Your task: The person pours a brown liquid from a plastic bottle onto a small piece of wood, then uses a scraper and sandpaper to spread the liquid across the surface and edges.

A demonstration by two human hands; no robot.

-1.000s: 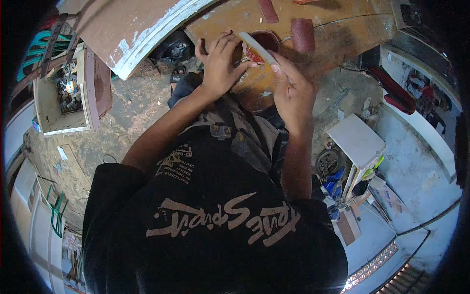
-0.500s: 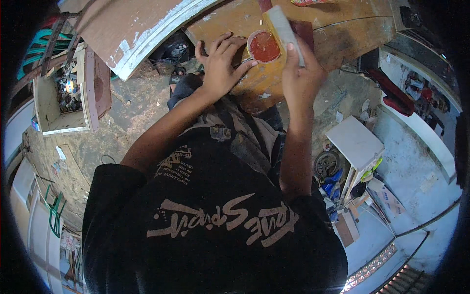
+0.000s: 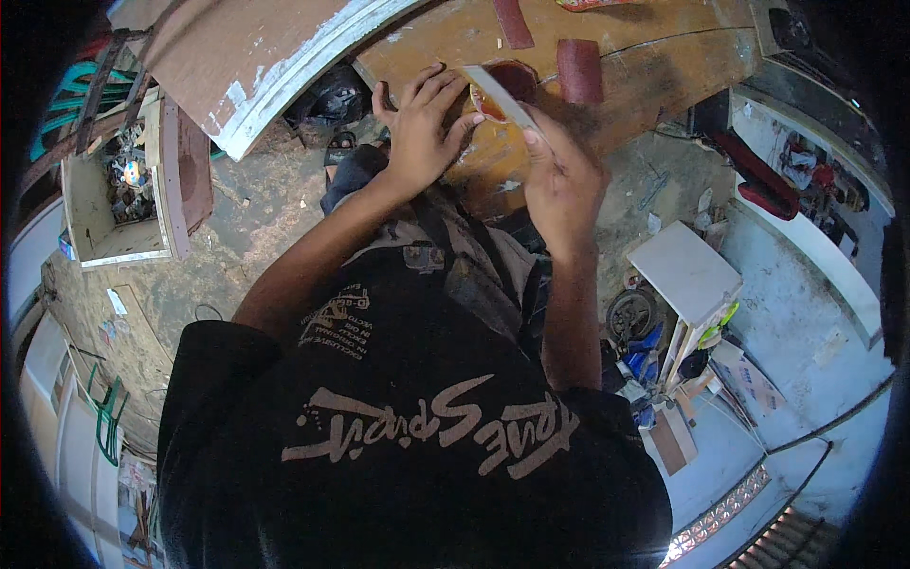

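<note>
My left hand (image 3: 424, 128) rests flat on a brown wooden board (image 3: 654, 57), its fingers against a small round tin of reddish-brown paste (image 3: 498, 90). My right hand (image 3: 561, 180) grips a flat pale scraper blade (image 3: 500, 95) that lies slanted across the tin's mouth. The tin is partly hidden by the blade and my fingers.
Two strips of dark red sandpaper (image 3: 578, 68) lie on the board beyond the tin. A white-edged panel (image 3: 256, 57) leans at the upper left, an open wooden box of parts (image 3: 123, 190) at the left, a white stool (image 3: 687, 270) with clutter at the right.
My right hand lifted the scraper up off the tin, then brought it back down across the tin's mouth. My left hand stayed by the tin.
</note>
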